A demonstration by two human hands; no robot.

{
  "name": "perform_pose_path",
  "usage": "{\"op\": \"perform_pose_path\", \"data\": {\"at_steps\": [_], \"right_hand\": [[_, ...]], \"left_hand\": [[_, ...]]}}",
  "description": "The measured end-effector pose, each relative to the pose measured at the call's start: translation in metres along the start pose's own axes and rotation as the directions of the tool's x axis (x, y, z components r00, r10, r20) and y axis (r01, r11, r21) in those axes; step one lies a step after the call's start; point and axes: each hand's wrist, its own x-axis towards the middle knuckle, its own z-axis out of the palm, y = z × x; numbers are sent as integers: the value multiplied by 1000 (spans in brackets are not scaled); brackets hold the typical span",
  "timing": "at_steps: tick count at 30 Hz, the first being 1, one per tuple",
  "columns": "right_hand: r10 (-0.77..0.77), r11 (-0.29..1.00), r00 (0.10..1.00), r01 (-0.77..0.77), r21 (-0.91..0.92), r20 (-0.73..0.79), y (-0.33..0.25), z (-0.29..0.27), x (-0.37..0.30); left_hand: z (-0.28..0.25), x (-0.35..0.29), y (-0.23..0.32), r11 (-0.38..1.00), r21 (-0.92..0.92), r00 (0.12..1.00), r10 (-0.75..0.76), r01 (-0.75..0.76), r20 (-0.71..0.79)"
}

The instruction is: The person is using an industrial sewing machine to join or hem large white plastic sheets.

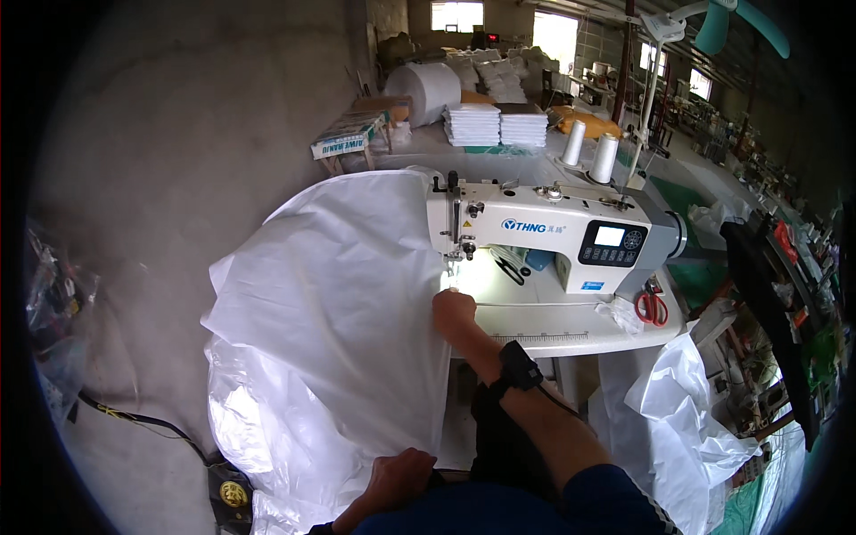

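A large white sheet [339,259], smooth and plastic-looking, spreads over the left part of the sewing machine [544,223] table and hangs toward my lap. My right hand [453,310] is closed on the sheet's right edge, just in front of the lit needle area; its fingertips are partly hidden. Low in the view, by my lap, my left hand [399,477] is curled over the near edge of the same sheet. The machine's presser foot [453,269] stands at the sheet's edge, too bright to make out whether it is raised.
Red-handled scissors [651,308] lie at the table's right end, and black snips [513,270] under the machine arm. Two thread cones [604,159] stand behind. Folded white stacks [473,125] and a big white roll [423,92] sit farther back. Crumpled white sheeting [682,410] hangs at right.
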Motion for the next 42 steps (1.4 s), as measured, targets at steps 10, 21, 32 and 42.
{"op": "perform_pose_path", "data": {"at_steps": [10, 21, 32, 42], "right_hand": [[167, 969, 986, -167, 183, 19, -11, 4, -48], [213, 870, 973, -232, 434, 94, -11, -3, -74], [227, 804, 962, -275, 527, 155, -8, 12, -62], [190, 864, 981, -191, 465, 50, -10, 9, -79]], "left_hand": [[16, 35, -23, 978, -175, 961, -149, 109, -234], [22, 101, -40, 974, -225, 914, -122, 35, -388], [26, 140, -57, 917, -385, 916, -239, 104, -323], [-35, 144, -114, 936, 284, 857, -37, 210, -513]]}}
